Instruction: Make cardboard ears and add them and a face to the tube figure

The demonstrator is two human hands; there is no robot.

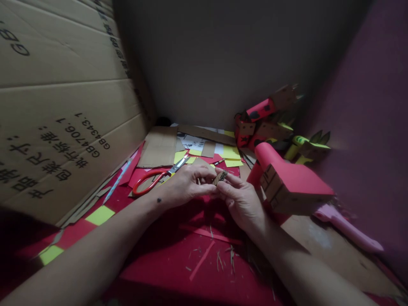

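- Left hand (193, 183): fingers curled, nearly closed, thumb and fingertips pinching the left edge of small cardboard piece (220, 178).
- Right hand (244, 202): partly curled, thumb and fingers gripping same piece from right.
- Piece sits between both hands' fingertips, above red surface (165, 263).
- Scissors (168, 173) lie just beside left hand.
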